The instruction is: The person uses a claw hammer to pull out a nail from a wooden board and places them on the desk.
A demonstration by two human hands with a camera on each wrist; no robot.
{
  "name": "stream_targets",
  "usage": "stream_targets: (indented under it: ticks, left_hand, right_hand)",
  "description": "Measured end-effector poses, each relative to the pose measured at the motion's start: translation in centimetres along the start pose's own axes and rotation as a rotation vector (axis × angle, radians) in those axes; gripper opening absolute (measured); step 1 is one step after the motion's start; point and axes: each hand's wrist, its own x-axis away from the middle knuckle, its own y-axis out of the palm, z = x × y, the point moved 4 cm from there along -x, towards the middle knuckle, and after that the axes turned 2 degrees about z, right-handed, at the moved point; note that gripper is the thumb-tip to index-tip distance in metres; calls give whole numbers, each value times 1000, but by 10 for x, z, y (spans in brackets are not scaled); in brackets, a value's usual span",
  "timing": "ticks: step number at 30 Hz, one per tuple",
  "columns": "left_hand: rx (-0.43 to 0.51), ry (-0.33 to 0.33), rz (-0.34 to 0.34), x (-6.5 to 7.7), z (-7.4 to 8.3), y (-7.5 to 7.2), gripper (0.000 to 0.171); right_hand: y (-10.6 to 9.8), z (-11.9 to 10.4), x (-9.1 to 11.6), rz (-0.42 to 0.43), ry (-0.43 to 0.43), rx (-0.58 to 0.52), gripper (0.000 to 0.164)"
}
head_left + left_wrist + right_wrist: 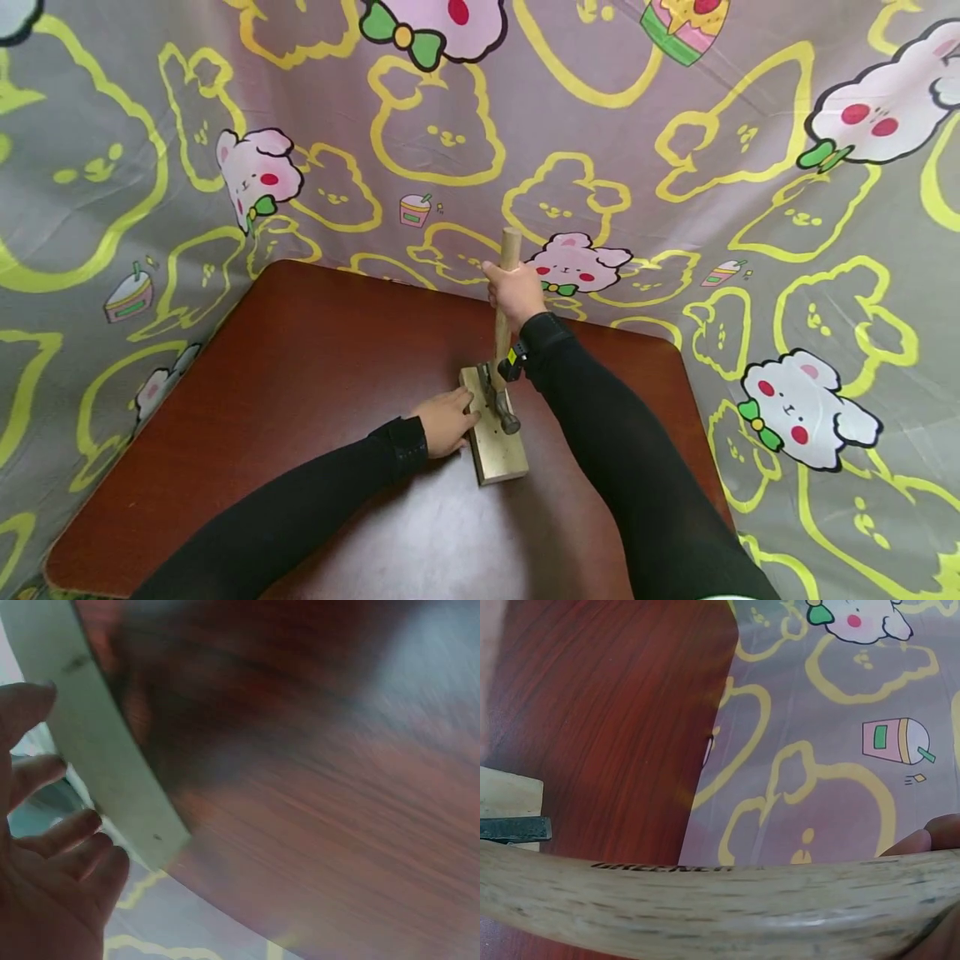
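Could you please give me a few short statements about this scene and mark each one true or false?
1. The right hand grips the handle of the hammer. True.
2. The left hand is raised well away from the wooden block. False: its fingers touch the block.
3. In the head view, the hammer's metal head appears against the block. True.
4. The block stands upright on one end. False: it lies flat on the table.
5. Both arms wear black sleeves. True.
6. The backdrop is plain white. False: it is greyish with yellow outlines and cartoon rabbits.
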Motion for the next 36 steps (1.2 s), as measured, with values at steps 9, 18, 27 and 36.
stream_targets:
  ticks: [9,18,27,36]
  left_hand:
    - [-36,-20,-16,-11,-4,10,51]
    - [-88,-70,22,-22,-2,12,40]
    - [-54,-63,72,-24,1,22,28]
    - [-37,-107,41,-28,-1,10,26]
  right_hand:
    - [2,2,1,17,-56,-7,31]
    - [1,2,0,40,-57,0,30]
    - [0,12,3,16,-34,-54,26]
    - [-2,8,-2,48,-67,-54,27]
